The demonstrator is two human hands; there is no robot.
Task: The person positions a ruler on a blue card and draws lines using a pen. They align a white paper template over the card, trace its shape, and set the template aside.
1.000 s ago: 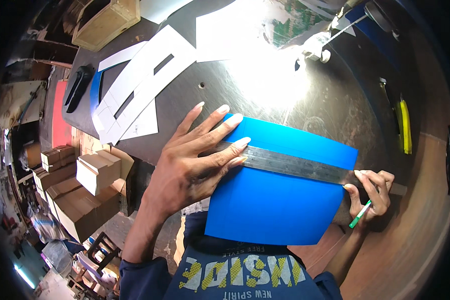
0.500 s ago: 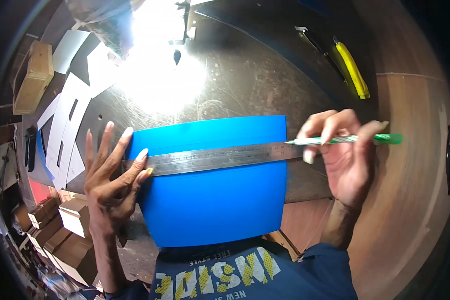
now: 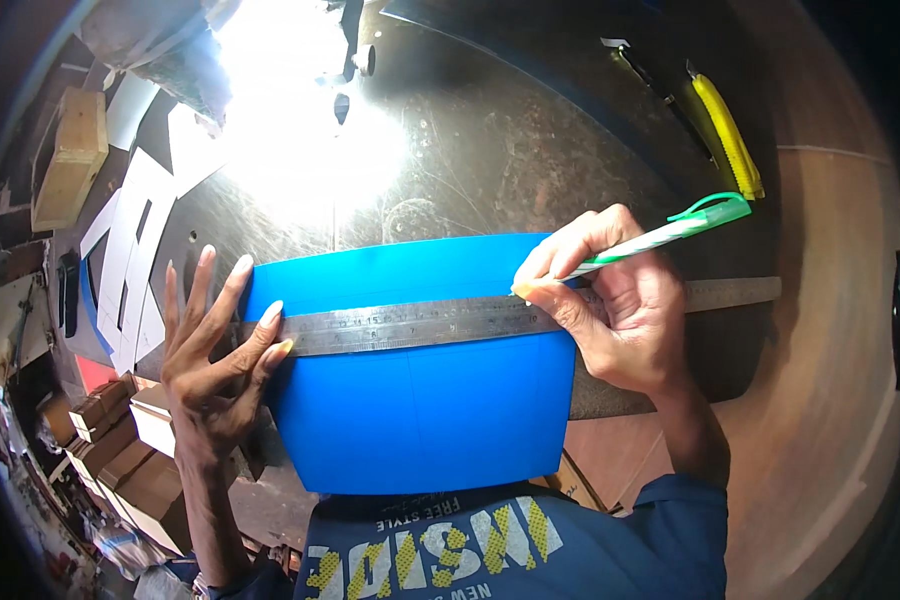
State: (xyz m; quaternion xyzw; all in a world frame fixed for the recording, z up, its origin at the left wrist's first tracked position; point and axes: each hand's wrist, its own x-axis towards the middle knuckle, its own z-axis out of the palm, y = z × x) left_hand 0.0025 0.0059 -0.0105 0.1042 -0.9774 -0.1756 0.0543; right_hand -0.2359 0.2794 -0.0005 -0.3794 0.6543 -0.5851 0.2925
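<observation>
A blue sheet (image 3: pixel 420 410) lies on a dark round table (image 3: pixel 530 150) right in front of me. A long steel ruler (image 3: pixel 420 325) runs across the sheet from left to right. My left hand (image 3: pixel 215 345) is spread flat, its fingertips pressing the ruler's left end onto the sheet. My right hand (image 3: pixel 620 310) grips a green and white pen (image 3: pixel 660 235), with the tip touching the sheet at the ruler's upper edge near the sheet's right side.
A yellow utility knife (image 3: pixel 727 130) and a dark tool lie at the table's far right. White cut-out sheets (image 3: pixel 135 260) lie at the left, a wooden box (image 3: pixel 70 160) beyond them. Cardboard boxes (image 3: pixel 110 430) stand below the table at left. Strong glare covers the table's far middle.
The view has swung so the sheet sits level and centred. My right hand has brought the pen from the ruler's right end up to the ruler's edge. My left hand still presses the ruler.
</observation>
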